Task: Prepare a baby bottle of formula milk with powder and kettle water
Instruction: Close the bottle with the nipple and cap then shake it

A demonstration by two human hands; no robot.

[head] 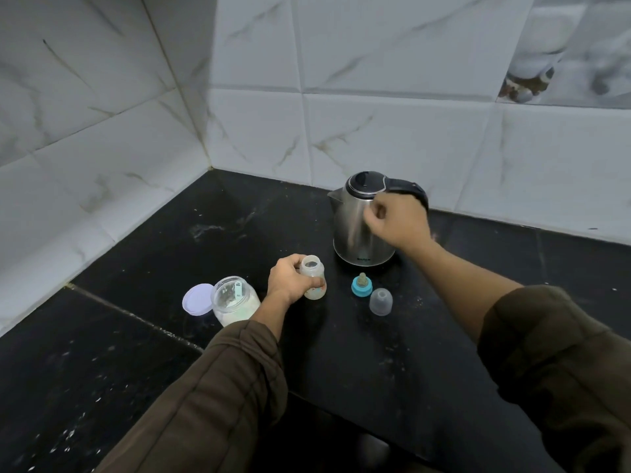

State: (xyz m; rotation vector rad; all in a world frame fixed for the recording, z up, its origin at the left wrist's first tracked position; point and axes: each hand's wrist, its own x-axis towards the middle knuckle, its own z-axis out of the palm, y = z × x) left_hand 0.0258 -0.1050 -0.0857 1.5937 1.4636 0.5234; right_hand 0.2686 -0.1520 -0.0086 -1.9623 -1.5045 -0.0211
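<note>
The left sleeve (pixel 211 404) and right sleeve (pixel 563 370) are noted nearest the viewpoint, extended over the dark worktop (pixel 375 363). The baby bottle (pixel 316 279) is found upright and uncapped at the middle of the worktop, grasped round its body by the left hand (pixel 288 281). Whether powder has been put in it cannot be determined. The right hand (pixel 396 221) is seen with fingers curled in front of the steel kettle (pixel 353 230), just below the black handle (pixel 406 187); whether the handle is gripped cannot be told. The kettle stands near the back edge, lid down, spout turned toward the back corner. The principal hazard is judged to be scalding: the bottle mouth is narrow, and water poured off-centre or too fast would be run over the fingers wrapped just under it. A second risk is posed by the open powder jar (pixel 235 302), which stands just beside the left wrist on the left-edge side, with a scoop (pixel 238 291) inside and its lid (pixel 197 299) laid alongside. It could be knocked by the sleeve or wetted by splash. The teat (pixel 362 285) and clear cap (pixel 380 302) are laid on the worktop just in front of the kettle, where pale specks are observed, so contamination is considered possible.
</note>
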